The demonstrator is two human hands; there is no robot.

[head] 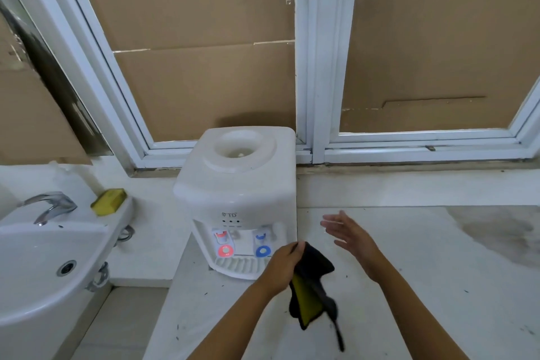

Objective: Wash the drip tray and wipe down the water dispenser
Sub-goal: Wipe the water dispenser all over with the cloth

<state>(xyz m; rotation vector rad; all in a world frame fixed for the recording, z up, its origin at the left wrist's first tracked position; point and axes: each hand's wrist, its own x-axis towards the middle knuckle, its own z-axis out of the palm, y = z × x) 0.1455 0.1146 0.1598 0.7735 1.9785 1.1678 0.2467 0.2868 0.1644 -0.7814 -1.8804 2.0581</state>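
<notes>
In front of me, white-framed windows (309,67) are backed with brown cardboard sheets (204,23). My pale stone surface (438,257) carries a dark stain; a white ceramic sink (43,266) sits left.

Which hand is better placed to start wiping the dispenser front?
Probably the left. The left hand already grips the black-and-yellow cloth right beside the water dispenser and its drip tray. The right hand is open, empty, off to the side.
</notes>
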